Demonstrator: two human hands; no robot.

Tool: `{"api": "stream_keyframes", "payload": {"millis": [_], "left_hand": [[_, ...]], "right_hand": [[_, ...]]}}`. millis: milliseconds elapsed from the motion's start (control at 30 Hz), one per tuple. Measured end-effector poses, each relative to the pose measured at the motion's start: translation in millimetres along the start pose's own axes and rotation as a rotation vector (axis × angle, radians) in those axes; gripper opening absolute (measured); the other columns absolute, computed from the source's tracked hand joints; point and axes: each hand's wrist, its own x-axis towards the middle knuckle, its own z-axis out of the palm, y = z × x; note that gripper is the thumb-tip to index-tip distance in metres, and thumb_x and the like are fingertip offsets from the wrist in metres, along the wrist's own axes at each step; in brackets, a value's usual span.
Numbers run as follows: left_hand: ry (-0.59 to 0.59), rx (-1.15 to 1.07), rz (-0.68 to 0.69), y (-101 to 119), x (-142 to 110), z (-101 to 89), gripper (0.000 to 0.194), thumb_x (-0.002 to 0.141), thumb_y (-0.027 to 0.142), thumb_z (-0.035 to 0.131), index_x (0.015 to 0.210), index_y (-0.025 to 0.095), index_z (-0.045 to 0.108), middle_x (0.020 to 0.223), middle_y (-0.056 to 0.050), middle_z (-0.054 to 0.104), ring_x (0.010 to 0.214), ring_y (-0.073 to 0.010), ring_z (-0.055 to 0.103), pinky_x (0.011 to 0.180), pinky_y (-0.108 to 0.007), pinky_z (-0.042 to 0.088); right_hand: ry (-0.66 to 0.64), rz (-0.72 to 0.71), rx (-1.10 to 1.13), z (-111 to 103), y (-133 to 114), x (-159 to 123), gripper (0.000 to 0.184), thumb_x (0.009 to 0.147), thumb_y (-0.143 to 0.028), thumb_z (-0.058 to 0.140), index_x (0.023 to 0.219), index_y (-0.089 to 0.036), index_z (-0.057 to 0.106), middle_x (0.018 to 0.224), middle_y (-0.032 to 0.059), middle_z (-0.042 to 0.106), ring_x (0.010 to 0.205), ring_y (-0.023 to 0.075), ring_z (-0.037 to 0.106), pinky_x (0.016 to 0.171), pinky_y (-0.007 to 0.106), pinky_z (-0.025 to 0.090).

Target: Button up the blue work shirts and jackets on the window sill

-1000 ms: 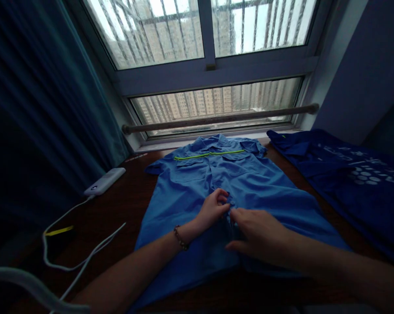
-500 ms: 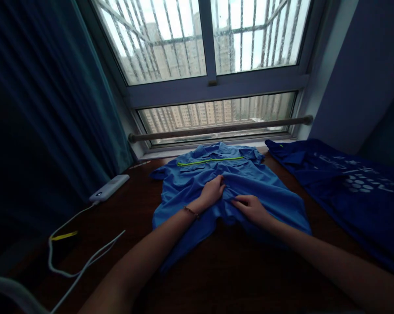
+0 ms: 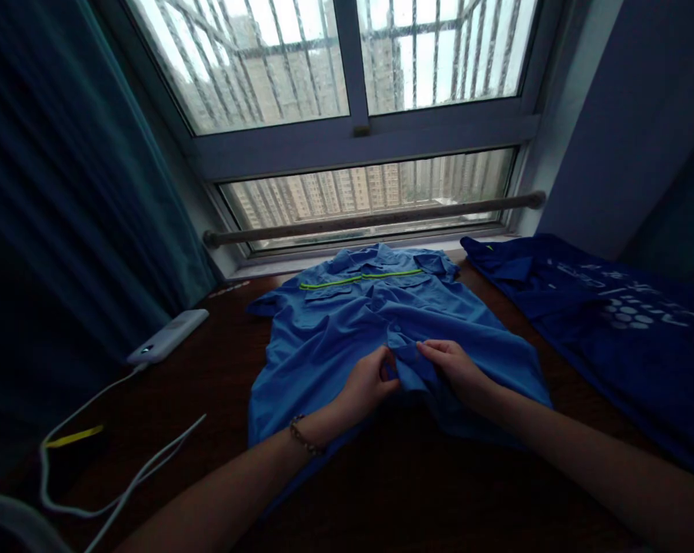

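A light blue work shirt [image 3: 347, 322] with a yellow-green stripe across the chest lies face up on a dark wooden table [image 3: 208, 384], collar toward the window. My left hand [image 3: 368, 382], a bead bracelet on its wrist, pinches the shirt's front opening near the lower hem. My right hand [image 3: 451, 364] grips the opposite edge of the same opening, just to the right. A small fold of blue cloth is bunched between the two hands. Both hands are closed on the fabric.
A darker blue garment [image 3: 600, 315] with white print lies spread at the right. A white power bank [image 3: 167, 335] with a white cable [image 3: 121, 484] sits at the left, near a dark curtain [image 3: 81, 192]. A rail [image 3: 375, 219] crosses the window behind the shirt.
Both hands slid down the shirt's front toward the hem and now pinch the cloth between them. The lower part of the shirt has been drawn toward me. The camera shifted slightly.
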Motion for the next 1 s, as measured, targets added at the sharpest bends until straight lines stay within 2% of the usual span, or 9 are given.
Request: {"api": "stream_keyframes", "payload": {"millis": [167,333,500,567,667,733,800,900,1000], "left_hand": [[-0.043,0.087,0.167,2.0,-2.4,1.5,0.013,0.063,0.023,0.06,0.075,0.017,0.058,0.08,-0.004,0.057,0.072,-0.0168,0.049,0.061,-0.023,0.035],[-0.174,0.205,0.077,-2.0,-1.9,-10.6,0.011,0.061,0.026,0.06,0.066,0.017,0.057,0.063,0.001,0.054,0.056,-0.0126,0.045,0.05,-0.02,0.029],[-0.489,0.227,-0.01,-3.8,2.3,-43.3,0.007,0.056,0.017,0.057,0.06,0.018,0.051,0.052,0.006,0.044,0.047,-0.0086,0.038,0.04,-0.019,0.022],[-0.637,0.18,-0.086,-1.1,3.3,-54.2,0.007,0.056,0.016,0.056,0.058,0.017,0.049,0.051,0.006,0.043,0.045,-0.0081,0.037,0.039,-0.019,0.023],[-0.76,0.028,-0.203,7.2,2.5,-62.4,0.003,0.059,0.017,0.053,0.061,0.017,0.051,0.051,0.005,0.047,0.045,-0.0084,0.042,0.041,-0.018,0.029],[-0.667,-0.089,-0.237,15.2,0.4,-62.3,0.003,0.062,0.019,0.051,0.063,0.016,0.051,0.055,0.004,0.05,0.048,-0.0085,0.045,0.045,-0.018,0.034],[-0.515,-0.186,-0.251,23.7,-2.8,-58.8,0.005,0.063,0.019,0.05,0.065,0.015,0.051,0.062,0.003,0.051,0.052,-0.0083,0.047,0.049,-0.019,0.039],[-0.397,-0.263,-0.266,32.8,-8.2,-50.0,0.006,0.061,0.017,0.05,0.066,0.014,0.049,0.071,0.001,0.051,0.057,-0.0088,0.049,0.051,-0.02,0.043],[-0.298,-0.242,-0.22,33.9,-11.4,-41.6,0.005,0.06,0.014,0.048,0.064,0.014,0.046,0.068,0.002,0.048,0.058,-0.0088,0.047,0.049,-0.019,0.041]], "right_hand": [[-0.069,-0.201,-0.418,8.7,-6.9,-11.2,0.041,0.08,-0.048,0.043,0.057,-0.015,0.053,0.052,-0.0022,0.042,0.048,0.0086,0.038,0.047,0.023,0.028],[-0.14,-0.585,-1.202,12.6,-6.1,-22.5,0.028,0.079,-0.039,0.048,0.065,-0.018,0.058,0.066,0.0032,0.054,0.066,0.0148,0.047,0.058,0.026,0.031],[-0.008,-0.566,-1.525,6.8,-3.8,-19.7,0.019,0.075,-0.034,0.053,0.065,-0.018,0.057,0.066,0.0046,0.057,0.064,0.0156,0.048,0.054,0.025,0.028],[-0.028,-0.522,-1.499,6.0,-4.4,-18.5,0.023,0.076,-0.033,0.051,0.06,-0.017,0.056,0.061,0.0034,0.055,0.058,0.0132,0.046,0.052,0.024,0.027],[-0.273,-0.411,-1.321,9.6,-4.4,-22.0,0.028,0.078,-0.031,0.05,0.055,-0.016,0.054,0.051,-0.0014,0.048,0.047,0.0082,0.038,0.047,0.022,0.023],[-0.452,-0.34,-1.174,14.0,-2.9,-26.6,0.019,0.074,-0.029,0.054,0.059,-0.016,0.056,0.051,-0.004,0.045,0.045,0.0061,0.036,0.045,0.021,0.022],[-0.525,-0.271,-1.05,17.9,-0.3,-30.0,0.008,0.066,-0.023,0.061,0.065,-0.016,0.058,0.053,-0.0056,0.044,0.046,0.005,0.036,0.044,0.019,0.022],[-0.469,-0.079,-0.768,20.4,3.6,-28.9,0.007,0.062,-0.019,0.062,0.065,-0.014,0.058,0.051,-0.0068,0.041,0.046,0.0041,0.033,0.043,0.018,0.022],[-0.335,0.133,-0.273,19.6,5.2,-22.6,0.012,0.063,-0.023,0.063,0.067,-0.013,0.058,0.053,-0.0059,0.047,0.047,0.0045,0.039,0.045,0.017,0.028]]}}
